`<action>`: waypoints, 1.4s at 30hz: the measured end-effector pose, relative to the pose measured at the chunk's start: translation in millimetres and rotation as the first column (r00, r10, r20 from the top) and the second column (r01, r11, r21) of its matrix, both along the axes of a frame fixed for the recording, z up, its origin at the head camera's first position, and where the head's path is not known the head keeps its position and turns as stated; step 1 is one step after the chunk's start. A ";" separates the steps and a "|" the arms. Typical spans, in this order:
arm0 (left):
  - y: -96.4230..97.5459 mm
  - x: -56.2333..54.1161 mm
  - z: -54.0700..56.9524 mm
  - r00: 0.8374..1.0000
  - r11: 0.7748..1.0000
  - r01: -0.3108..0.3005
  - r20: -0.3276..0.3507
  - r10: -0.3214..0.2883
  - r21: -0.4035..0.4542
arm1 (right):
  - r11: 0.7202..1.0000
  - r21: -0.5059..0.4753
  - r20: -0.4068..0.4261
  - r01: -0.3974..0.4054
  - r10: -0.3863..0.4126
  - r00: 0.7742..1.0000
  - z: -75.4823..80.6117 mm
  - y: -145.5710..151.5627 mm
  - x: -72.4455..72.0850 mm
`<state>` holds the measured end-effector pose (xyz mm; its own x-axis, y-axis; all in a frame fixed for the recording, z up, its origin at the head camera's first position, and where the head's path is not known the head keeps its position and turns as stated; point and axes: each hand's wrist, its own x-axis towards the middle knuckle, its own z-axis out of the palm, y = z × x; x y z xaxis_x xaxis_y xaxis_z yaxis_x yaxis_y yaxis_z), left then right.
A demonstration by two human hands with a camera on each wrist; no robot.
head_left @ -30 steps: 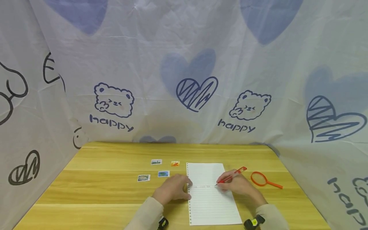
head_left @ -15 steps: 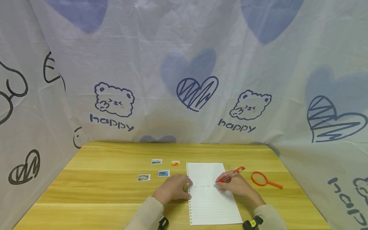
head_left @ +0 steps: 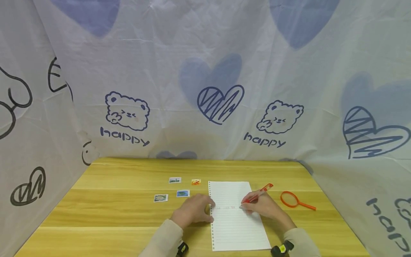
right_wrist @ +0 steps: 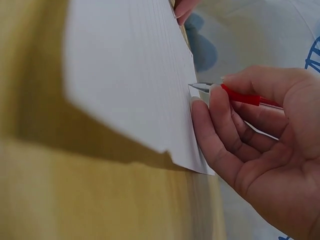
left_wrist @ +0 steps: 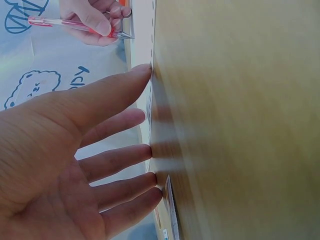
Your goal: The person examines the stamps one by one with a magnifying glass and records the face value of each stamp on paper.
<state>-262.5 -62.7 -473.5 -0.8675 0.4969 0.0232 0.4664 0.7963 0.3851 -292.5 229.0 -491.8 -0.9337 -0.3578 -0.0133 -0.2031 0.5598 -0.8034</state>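
Observation:
A lined sheet of paper [head_left: 237,232] with punched holes down its left side lies on the wooden table. My right hand [head_left: 261,206] pinches a red pen [head_left: 263,189], its tip down at the sheet beside a short row of faint writing. In the right wrist view the pen's metal tip [right_wrist: 200,87] meets the page, with thumb and fingers around the red grip. My left hand [head_left: 192,210] rests at the paper's holed edge. The left wrist view shows its fingers [left_wrist: 120,157] spread and fairly straight, thumb and fingertips at that edge.
Several small stamps [head_left: 183,193] lie left of the paper, beyond my left hand. An orange magnifying glass [head_left: 290,199] lies to the right of my right hand. A printed white curtain [head_left: 173,107] hangs behind and at both sides of the table [head_left: 106,210].
My right hand and the pen have shifted very slightly left, the pen's upper end tipping a little lower. The left hand and the paper stay in place.

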 end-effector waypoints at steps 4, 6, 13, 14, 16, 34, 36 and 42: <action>-0.2 0.7 0.6 1.000 1.000 -0.001 -0.001 0.001 0.001 | 1.000 0.011 0.005 -0.006 0.006 1.000 -0.1 -0.6 0.0; -0.2 1.0 0.9 1.000 1.000 -0.001 0.002 0.001 0.003 | 1.000 0.011 0.003 -0.019 0.019 1.000 -0.6 -0.4 -0.3; 0.0 1.0 0.8 1.000 1.000 0.000 0.008 0.000 0.010 | 0.999 0.017 -0.019 -0.052 0.052 0.998 0.5 2.2 -0.4; 0.0 1.1 0.8 1.000 1.000 -0.001 0.010 0.001 0.011 | 0.998 0.013 -0.020 -0.059 0.059 0.998 0.7 2.3 -0.1; 0.1 1.3 1.0 1.000 1.000 -0.004 0.012 0.004 0.013 | 0.998 0.005 -0.019 -0.065 0.065 0.998 0.8 2.4 -0.1; 1.0 1.6 0.8 1.000 1.000 -0.010 0.025 0.009 0.023 | 0.999 0.010 -0.030 -0.051 0.051 0.998 -0.1 2.5 -0.6; 0.8 1.3 0.5 1.000 1.000 -0.012 0.028 0.011 0.021 | 0.999 0.011 -0.030 -0.047 0.047 0.998 0.7 1.9 -0.5; 0.5 -0.1 1.0 1.000 1.000 -0.012 0.028 0.012 0.016 | 0.999 0.001 -0.025 -0.036 0.036 0.999 2.2 3.9 -1.6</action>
